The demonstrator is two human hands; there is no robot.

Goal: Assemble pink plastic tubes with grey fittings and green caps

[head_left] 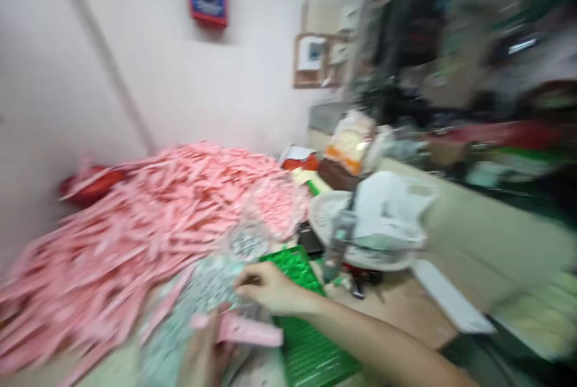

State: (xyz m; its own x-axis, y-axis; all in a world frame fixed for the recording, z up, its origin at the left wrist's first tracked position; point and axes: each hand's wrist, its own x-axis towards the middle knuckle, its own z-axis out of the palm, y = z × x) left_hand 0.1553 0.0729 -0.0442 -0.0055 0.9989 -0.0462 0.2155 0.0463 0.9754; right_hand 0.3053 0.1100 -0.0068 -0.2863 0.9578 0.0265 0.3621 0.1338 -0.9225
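My left hand (202,354) sits at the bottom edge of the view, with a flat pink strip (238,330) running out from its fingers. My right hand (270,288) reaches in from the lower right, its blurred fingers on a clear plastic sheet with silvery print (202,297). Whether those fingers grip the sheet is hidden by the blur. A green ribbed sheet (306,339) lies under my right wrist. A great heap of similar pink strips (148,213) spreads just left of and beyond both hands.
A clear plastic bag (270,207) lies against the heap. Right of it stand a round white fan-like object (333,225), white cloth (387,213) and bagged goods (349,143). A wooden surface (387,309) lies beneath them. A pale wall (180,86) stands behind the heap.
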